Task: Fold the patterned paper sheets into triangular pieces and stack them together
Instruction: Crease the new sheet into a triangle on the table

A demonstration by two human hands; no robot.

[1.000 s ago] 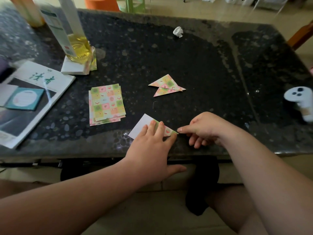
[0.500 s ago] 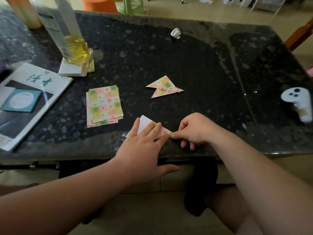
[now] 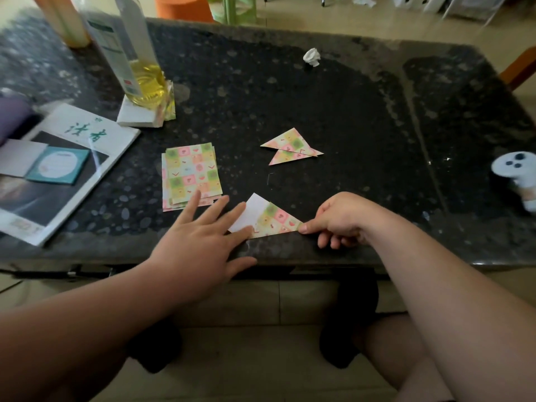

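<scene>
Left hand, fingers splayed, presses a half-folded patterned sheet at the table's 6 o'clock edge; curled right hand pinches its 3 o'clock corner.

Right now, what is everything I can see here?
table: one, dark speckled, under everything
stack: one, pastel checked sheets, left of centre
triangles: two, pastel, centre, overlapping
sheet: one, white with pastel flap, near edge
wad: one, white, far side
bottle: one, clear with yellow liquid, far left
magazine: one, white and dark, left edge
controller: one, white, right edge
left hand: one, fingers spread on sheet's white part
right hand: one, pinching sheet's right corner
</scene>
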